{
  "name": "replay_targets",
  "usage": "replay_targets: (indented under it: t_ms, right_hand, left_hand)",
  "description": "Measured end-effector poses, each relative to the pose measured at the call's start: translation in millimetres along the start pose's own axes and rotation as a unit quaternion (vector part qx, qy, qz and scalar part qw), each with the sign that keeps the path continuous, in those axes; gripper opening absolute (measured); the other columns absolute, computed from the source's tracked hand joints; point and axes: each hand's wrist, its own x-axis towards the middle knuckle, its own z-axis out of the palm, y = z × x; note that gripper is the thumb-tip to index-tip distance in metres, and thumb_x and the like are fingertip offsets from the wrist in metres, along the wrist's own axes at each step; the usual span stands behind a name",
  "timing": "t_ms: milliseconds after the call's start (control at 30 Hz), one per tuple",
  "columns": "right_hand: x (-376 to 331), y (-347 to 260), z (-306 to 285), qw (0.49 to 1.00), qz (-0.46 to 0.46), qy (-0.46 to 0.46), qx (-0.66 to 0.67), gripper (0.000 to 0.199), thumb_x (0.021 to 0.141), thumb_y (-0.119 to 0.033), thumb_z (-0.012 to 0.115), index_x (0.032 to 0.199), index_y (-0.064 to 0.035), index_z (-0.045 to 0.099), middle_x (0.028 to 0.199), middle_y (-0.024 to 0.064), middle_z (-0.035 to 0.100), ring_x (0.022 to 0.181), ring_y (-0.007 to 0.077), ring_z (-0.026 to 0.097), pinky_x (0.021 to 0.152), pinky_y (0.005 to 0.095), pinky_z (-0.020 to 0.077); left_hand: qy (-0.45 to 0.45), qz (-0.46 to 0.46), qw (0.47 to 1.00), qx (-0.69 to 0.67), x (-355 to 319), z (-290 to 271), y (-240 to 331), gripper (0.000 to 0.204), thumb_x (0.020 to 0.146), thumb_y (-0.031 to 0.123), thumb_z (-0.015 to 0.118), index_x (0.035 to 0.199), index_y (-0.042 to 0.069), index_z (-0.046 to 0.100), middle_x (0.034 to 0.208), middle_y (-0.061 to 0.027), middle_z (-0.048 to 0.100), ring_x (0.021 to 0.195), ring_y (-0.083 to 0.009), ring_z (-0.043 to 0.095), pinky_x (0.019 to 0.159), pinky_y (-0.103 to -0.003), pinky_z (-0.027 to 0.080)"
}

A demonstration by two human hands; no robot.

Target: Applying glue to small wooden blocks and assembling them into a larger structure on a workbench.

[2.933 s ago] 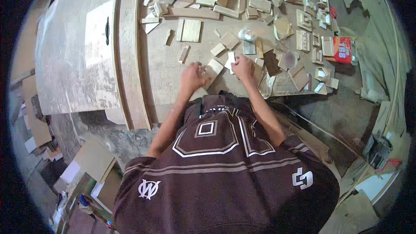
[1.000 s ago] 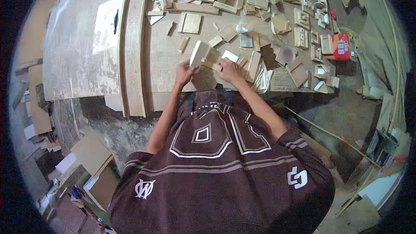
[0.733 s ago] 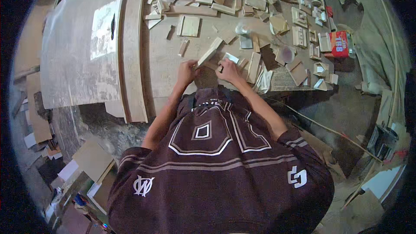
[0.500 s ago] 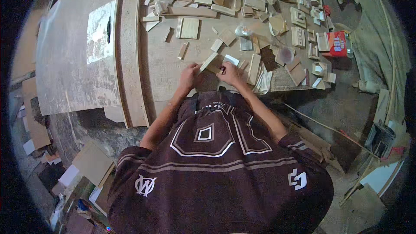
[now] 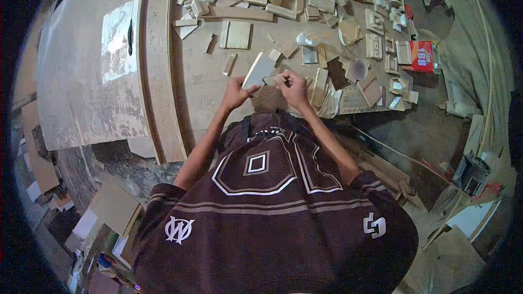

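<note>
Left hand: the left hand (image 5: 236, 93) is clamped on the near end of a pale board (image 5: 256, 72), thumb on the near side; the board slants up and away from that grip.
Right hand: the fingertips of the right hand (image 5: 295, 90) are pinched together on what looks like a thin stick (image 5: 272, 79), its free end pointing left toward the board.
Meeting point: stick and board come together between the two grips; whether they touch cannot be told.
Board slip: held only at its near end, the board could pivot in the left grip if the stick pushed on its side.
Stick slip: so slim a piece could roll or drop from the right pinch if pressed off-line.
Far tip: beyond the left grip, small wood pieces (image 5: 286, 48) lie near the board's far end; a swing could knock them.
Right side: a crumpled sheet (image 5: 330, 102) lies just right of the right grip and could snag the wrist.
</note>
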Motion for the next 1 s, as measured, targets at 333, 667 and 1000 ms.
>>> replay_targets:
  t_ms: [333, 667, 1000]
  right_hand:
    - [3, -7, 2, 0.990, 0.030, 0.045, 0.129, 0.016, 0.084, -0.013, 0.076, 0.090, -0.0011, 0.067, 0.070, 0.0052, 0.068, 0.061, 0.0088, 0.063, 0.054, 0.0272, 0.0487]
    - [-10, -37, -20, 0.978, -0.174, 0.011, -0.116, 0.024, 0.083, -0.018, 0.077, 0.095, 0.0015, 0.071, 0.071, 0.0104, 0.069, 0.063, 0.0133, 0.067, 0.057, 0.0298, 0.0514]
    - [-13, 17, -39, 0.974, -0.012, -0.005, -0.225, 0.035, 0.078, -0.020, 0.073, 0.107, 0.0002, 0.068, 0.088, 0.0192, 0.071, 0.085, 0.0302, 0.071, 0.075, 0.0410, 0.0554]
  left_hand:
    - [-0.049, -0.030, 0.998, -0.027, 0, 5, 5, 0.039, 0.084, 0.026, 0.078, 0.108, -0.003, 0.071, 0.083, -0.0079, 0.072, 0.068, -0.0127, 0.066, 0.060, -0.031, 0.054]
    - [-0.047, -0.042, 0.998, -0.005, -9, 27, -5, 0.039, 0.084, 0.027, 0.077, 0.107, -0.004, 0.070, 0.083, -0.0082, 0.071, 0.069, -0.0144, 0.066, 0.060, -0.032, 0.054]
    - [0.042, -0.070, 0.996, 0.029, -11, 23, -27, 0.040, 0.082, 0.026, 0.079, 0.108, -0.003, 0.070, 0.082, -0.0073, 0.070, 0.067, -0.0132, 0.064, 0.059, -0.029, 0.052]
